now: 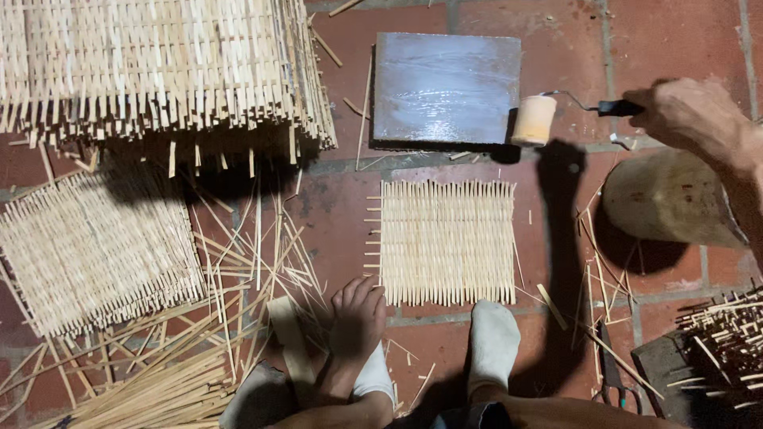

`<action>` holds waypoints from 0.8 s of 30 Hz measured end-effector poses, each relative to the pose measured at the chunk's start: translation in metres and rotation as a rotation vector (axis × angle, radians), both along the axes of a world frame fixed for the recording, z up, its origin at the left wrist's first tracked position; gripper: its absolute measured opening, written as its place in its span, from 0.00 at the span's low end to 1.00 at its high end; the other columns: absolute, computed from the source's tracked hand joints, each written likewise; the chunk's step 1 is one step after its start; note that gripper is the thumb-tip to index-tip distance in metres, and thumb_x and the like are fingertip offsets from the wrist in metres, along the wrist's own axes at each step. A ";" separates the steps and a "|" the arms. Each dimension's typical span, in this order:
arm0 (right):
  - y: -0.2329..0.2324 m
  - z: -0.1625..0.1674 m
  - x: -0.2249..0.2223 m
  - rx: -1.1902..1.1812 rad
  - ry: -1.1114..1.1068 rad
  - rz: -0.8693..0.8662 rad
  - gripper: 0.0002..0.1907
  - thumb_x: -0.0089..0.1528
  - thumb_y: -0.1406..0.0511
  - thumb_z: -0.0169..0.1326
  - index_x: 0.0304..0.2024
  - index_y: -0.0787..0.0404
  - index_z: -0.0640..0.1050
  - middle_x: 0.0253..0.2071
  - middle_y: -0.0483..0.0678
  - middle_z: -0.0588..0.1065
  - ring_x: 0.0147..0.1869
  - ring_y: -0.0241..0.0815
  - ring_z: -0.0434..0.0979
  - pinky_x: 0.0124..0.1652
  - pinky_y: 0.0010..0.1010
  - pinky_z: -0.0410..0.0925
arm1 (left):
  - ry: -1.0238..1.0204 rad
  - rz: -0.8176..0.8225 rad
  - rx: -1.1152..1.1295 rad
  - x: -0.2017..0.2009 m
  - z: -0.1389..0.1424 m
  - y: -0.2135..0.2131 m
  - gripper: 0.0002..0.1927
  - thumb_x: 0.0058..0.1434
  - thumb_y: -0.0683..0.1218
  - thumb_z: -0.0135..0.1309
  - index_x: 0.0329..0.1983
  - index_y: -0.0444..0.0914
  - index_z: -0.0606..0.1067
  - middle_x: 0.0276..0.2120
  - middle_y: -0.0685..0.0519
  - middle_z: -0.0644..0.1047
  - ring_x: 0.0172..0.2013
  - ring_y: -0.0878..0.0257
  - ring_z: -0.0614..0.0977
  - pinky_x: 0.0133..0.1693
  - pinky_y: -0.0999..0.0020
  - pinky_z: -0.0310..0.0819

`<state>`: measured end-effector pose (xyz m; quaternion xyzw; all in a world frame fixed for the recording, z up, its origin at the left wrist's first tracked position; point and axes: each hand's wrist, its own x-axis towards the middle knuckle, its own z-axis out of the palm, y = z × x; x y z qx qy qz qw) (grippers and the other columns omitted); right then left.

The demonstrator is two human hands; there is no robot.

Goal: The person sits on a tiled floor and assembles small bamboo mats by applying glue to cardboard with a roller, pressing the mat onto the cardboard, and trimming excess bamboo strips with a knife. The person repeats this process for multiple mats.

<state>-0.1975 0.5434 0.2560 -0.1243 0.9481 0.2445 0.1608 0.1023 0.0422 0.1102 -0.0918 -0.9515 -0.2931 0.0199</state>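
Terracotta tile floor (699, 40), viewed from above; person seated, both socked feet at the lower edge. Right hand (690, 111) is clenched around the dark handle of a small paint roller with a cream foam sleeve (533, 120). The sleeve hangs at the right edge of a flat grey rectangular board with a wet-looking sheen (445, 87); whether the sleeve touches the board cannot be told.

Left hand (356, 318) lies fingers down on the left sock and ankle, grasping nothing, relaxed rather than clenched.

Small woven mat of pale bamboo slivers (447, 242) lies flat on the floor, just below the grey board and directly above the right white sock (493, 342). Loose ends project along all its edges.

Tall stack of finished woven bamboo mats (159, 71) fills the upper left. A single larger woven mat (95, 250) lies below it, tilted, at the left edge. Loose thin bamboo strips (159, 373) are scattered and bundled across the lower left, reaching the left foot.

Round wooden block with a worn top (668, 199) sits on the floor under the right forearm. Short cut bamboo sticks in a heap (727, 330) occupy the lower right corner, with dark-handled scissors (610, 373) lying just to their left.
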 end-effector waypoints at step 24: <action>-0.062 -0.026 -0.011 -0.113 -0.097 0.052 0.18 0.73 0.60 0.47 0.64 0.48 0.75 0.36 0.49 0.79 0.26 0.41 0.78 0.28 0.32 0.72 | 0.022 0.006 0.041 0.000 -0.015 -0.007 0.12 0.60 0.43 0.56 0.47 0.37 0.78 0.55 0.51 0.77 0.59 0.53 0.74 0.59 0.52 0.61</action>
